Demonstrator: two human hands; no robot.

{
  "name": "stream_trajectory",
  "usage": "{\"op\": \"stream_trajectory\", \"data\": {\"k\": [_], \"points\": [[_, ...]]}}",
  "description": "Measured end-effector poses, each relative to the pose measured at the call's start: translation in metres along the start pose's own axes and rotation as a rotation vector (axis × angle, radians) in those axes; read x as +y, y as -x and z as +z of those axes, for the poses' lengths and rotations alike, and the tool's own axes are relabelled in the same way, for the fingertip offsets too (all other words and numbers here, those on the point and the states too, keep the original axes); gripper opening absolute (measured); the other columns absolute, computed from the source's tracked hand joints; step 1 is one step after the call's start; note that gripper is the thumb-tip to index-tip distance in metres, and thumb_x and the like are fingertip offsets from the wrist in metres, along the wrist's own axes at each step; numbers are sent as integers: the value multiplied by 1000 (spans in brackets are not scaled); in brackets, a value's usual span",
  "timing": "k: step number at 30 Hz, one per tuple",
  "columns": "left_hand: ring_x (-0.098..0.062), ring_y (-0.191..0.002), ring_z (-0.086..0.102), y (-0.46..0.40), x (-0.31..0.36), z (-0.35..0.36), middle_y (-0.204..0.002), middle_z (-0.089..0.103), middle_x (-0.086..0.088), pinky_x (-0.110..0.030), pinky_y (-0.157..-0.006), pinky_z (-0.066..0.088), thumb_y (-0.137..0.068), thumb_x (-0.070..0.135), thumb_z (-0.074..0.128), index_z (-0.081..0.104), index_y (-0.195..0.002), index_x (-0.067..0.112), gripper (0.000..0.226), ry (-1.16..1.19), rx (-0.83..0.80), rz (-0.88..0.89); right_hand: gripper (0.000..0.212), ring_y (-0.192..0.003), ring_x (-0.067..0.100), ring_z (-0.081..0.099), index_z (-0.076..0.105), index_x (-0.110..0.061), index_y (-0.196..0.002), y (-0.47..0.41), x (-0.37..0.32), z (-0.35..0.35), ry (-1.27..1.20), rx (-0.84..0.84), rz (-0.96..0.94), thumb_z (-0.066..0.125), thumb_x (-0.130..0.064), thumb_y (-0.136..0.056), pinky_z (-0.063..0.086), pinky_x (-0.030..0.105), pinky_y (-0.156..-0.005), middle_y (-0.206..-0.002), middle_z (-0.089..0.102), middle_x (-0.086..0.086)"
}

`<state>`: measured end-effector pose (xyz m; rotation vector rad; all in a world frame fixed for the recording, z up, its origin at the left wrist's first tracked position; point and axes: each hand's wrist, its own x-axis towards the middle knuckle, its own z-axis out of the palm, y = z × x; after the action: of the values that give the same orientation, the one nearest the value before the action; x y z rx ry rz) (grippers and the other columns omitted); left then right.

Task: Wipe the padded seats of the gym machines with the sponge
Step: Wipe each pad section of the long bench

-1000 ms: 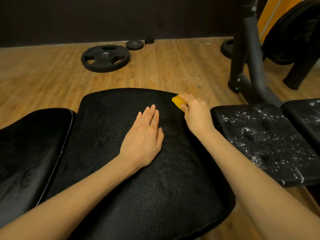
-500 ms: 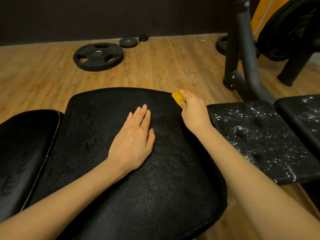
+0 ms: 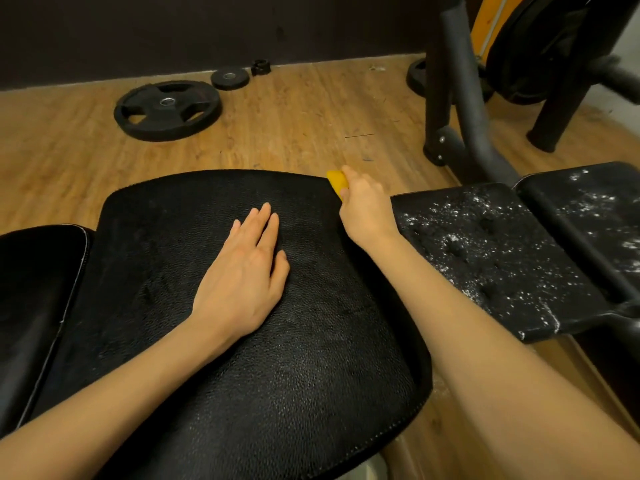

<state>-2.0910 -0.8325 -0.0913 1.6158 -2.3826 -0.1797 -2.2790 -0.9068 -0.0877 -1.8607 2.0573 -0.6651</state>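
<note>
Four black pads show. The big seat (image 3: 242, 358) fills the middle; a glossy pad (image 3: 34, 299) lies just beside it on the left, and two cracked pads sit to the right, the nearer one (image 3: 485, 258) flecked with white, the farther one (image 3: 595, 209) partly cut off by the frame edge.

Two hands are on the seat. The left hand (image 3: 242, 271) lies flat on the middle of it, fingers straight and close together, holding nothing. The right hand (image 3: 363, 206) is at the seat's far right corner, fingers curled round one yellow sponge (image 3: 336, 180); only the sponge's far end sticks out past the fingers, touching the seat's edge.

On the wooden floor (image 3: 294, 126) beyond the seat lie three loose items: one large plate (image 3: 168, 110) with grip holes, one small plate (image 3: 230, 78) near it, and one small dark collar (image 3: 260, 67) just beside that, close to the dark wall (image 3: 207, 29). A fourth plate (image 3: 417, 77) lies partly hidden behind the machine's frame (image 3: 460, 98) at the upper right, and another big disc (image 3: 540, 46) hangs on that machine in front of a yellow panel.

No containers are in view.
</note>
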Motion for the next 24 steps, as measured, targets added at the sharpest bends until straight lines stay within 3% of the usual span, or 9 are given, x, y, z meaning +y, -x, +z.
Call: {"op": "stream_trajectory", "data": {"k": [4, 8, 16, 21, 24], "points": [[-19, -150, 10, 0, 1, -2, -162, 15, -9, -30, -122, 3, -102, 31, 35, 21, -153, 6, 59, 9, -1, -9, 51, -115, 34, 50, 29, -16, -149, 44, 10, -6, 34, 24, 54, 42, -10, -100, 40, 38, -85, -135, 47, 14], [-19, -150, 10, -1, 1, -3, -162, 15, -9, -30, -121, 2, -102, 32, 35, 21, -153, 6, 59, 3, -10, -13, 52, -122, 31, 47, 25, -17, -151, 104, 18, -13, 3, 38, 73, 41, -13, -102, 38, 41, -97, -146, 39, 10], [-20, -149, 17, 2, 8, -9, -160, 23, -10, -32, -120, 6, -103, 30, 38, 27, -152, 6, 55, -14, -2, -28, 49, -132, 21, 41, 30, -22, -150, 214, 19, -31, -129, 93, 165, 41, -17, -102, 37, 34, -103, -152, 35, 0], [-23, -149, 17, 15, 33, -12, -160, 23, -10, -34, -121, 7, -103, 22, 38, 28, -151, 6, 52, 5, -90, 88, 46, -133, 5, 41, 39, -25, -147, 269, 22, -26, -539, 266, 247, 47, -21, -101, 33, 24, -111, -147, 44, -8], [-19, -149, 16, 36, 64, -1, -160, 23, -7, -28, -119, 4, -103, 22, 37, 29, -151, 7, 51, 94, -130, 178, 43, -117, 4, 53, 49, -24, -141, 259, 25, -15, -866, 419, 486, 53, -18, -98, 43, 25, -101, -137, 55, -6]]}}
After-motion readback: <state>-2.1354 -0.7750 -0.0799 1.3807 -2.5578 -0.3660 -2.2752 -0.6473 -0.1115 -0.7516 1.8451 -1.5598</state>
